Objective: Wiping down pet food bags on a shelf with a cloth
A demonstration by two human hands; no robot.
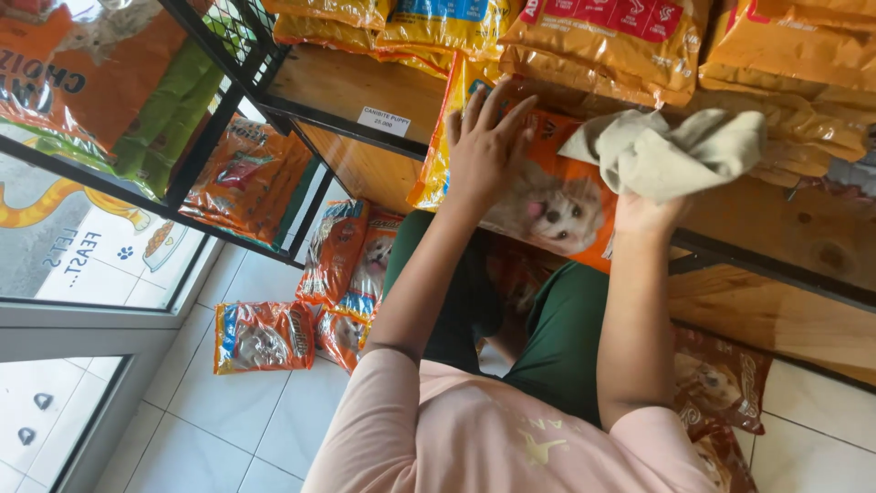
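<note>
Pink sleeves (474,429) fill the bottom of the view. From them the left hand (485,146) lies flat, fingers spread, on an orange dog-food bag (557,205) leaning against the wooden shelf (365,87). Just beside it, the right hand (646,212) has its fingers bunched around a beige cloth (671,151) pressed on that bag. Yellow bags (611,41) crowd the shelf behind; smaller packets (265,336) lie on the tiled floor (228,420).
</note>
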